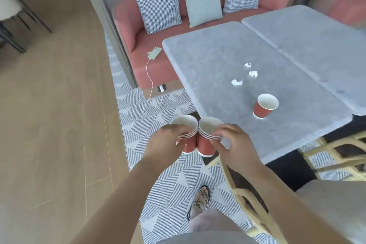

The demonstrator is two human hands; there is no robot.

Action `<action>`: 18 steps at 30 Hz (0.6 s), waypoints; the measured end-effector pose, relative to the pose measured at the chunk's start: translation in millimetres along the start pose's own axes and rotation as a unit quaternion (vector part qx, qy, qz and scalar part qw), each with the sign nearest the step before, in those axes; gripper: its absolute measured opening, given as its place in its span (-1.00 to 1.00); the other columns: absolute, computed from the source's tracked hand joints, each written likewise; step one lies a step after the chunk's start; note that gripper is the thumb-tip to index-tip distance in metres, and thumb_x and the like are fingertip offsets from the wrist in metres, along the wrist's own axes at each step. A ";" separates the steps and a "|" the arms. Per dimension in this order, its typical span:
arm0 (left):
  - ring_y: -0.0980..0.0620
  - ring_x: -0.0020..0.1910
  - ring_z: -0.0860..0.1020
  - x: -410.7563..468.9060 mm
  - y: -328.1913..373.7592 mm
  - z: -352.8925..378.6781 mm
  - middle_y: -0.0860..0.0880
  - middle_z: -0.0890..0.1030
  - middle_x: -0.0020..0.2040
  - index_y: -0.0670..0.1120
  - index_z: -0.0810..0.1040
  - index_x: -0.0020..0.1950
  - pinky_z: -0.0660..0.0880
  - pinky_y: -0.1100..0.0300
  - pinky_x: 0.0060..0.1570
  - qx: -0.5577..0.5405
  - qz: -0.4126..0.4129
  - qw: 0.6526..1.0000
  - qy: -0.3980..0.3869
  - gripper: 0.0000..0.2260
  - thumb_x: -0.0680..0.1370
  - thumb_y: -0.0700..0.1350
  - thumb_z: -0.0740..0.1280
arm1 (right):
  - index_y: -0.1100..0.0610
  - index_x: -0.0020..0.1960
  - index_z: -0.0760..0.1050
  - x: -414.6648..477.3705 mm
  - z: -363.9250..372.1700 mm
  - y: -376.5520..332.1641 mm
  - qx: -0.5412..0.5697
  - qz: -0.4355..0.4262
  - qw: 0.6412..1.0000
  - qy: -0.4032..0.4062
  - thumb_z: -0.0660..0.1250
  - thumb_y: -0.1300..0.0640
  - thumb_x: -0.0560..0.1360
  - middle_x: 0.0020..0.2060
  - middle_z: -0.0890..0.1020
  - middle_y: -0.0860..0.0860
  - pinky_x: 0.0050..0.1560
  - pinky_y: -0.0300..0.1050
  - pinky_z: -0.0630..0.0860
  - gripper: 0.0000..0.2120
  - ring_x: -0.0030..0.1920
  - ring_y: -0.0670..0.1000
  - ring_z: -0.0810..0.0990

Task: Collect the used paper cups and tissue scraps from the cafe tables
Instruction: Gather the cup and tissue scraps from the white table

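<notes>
Cafe seating area: wood-look floor [49,125] on the left, patterned tile under the person, and a pink bench [138,45] with three cushions along the far wall. A phone [155,53] lies on the bench seat, its cable running down to a socket in the bench base.

Two grey stone-look tables stand pushed together. The nearer worktop [227,55] carries what is left to collect; the farther worktop [316,31] shows nothing on the part in view. A cream chair [257,204] stands at the near edge, beside the person's right arm.

One red paper cup [265,106] stands on the nearer worktop toward its near right corner, open end up, apparently empty. Three tissue scraps [250,74] lie in a loose group just beyond it, near one another but apart.

The left hand [168,142] is closed around a stack of cups [185,134], fingers wrapped at the rims. The right hand [231,142] grips a second stack [208,134] the same way. Several rims show on each. Both stacks are upright and touch side by side, off the worktop's near left corner.

Judgement: nesting keeps the load compact. Bringing the stacks together suggests merging them, which would free a hand for the remaining cup and scraps.
</notes>
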State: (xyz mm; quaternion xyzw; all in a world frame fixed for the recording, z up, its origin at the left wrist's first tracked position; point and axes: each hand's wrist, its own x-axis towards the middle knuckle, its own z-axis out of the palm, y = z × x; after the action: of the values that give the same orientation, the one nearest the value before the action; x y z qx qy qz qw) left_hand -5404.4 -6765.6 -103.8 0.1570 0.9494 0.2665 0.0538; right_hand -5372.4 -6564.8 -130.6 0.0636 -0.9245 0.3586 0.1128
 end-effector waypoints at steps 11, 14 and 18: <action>-0.01 -0.01 0.57 156.3 40.6 15.1 0.05 0.64 0.00 0.10 0.57 0.10 0.51 0.11 -0.03 0.004 0.112 0.994 0.001 -0.73 0.43 -0.14 0.37 | 0.11 -0.08 0.60 81.7 -62.5 79.0 -0.067 0.119 0.975 0.173 0.46 0.25 0.34 -0.09 0.63 0.03 -0.12 -0.18 0.42 -0.83 -0.05 0.09 0.56; 0.00 0.04 0.54 182.4 41.6 27.1 0.04 0.62 0.01 0.08 0.55 0.11 0.48 0.10 0.01 0.010 0.128 0.991 -0.040 -0.75 0.46 -0.12 0.33 | 0.10 -0.09 0.60 86.7 -76.7 101.3 -0.103 0.187 0.946 0.244 0.45 0.26 0.34 -0.04 0.62 0.04 -0.10 -0.23 0.34 -0.83 0.02 0.10 0.53; 0.00 0.06 0.53 214.8 45.1 46.4 0.05 0.62 0.04 0.04 0.57 0.10 0.47 0.10 0.04 0.015 0.159 0.981 -0.107 -0.76 0.46 -0.15 0.33 | 0.12 -0.10 0.60 92.3 -84.2 129.3 -0.147 0.240 0.924 0.259 0.44 0.29 0.34 -0.04 0.62 0.06 -0.13 -0.19 0.37 -0.84 0.04 0.14 0.52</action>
State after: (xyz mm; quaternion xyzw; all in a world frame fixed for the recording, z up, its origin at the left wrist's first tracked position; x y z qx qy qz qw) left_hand -5586.6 -6636.2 -123.8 0.3344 0.9050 0.2392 0.1095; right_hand -5473.5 -6416.2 -130.6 -0.2726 -0.8930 0.2386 0.2670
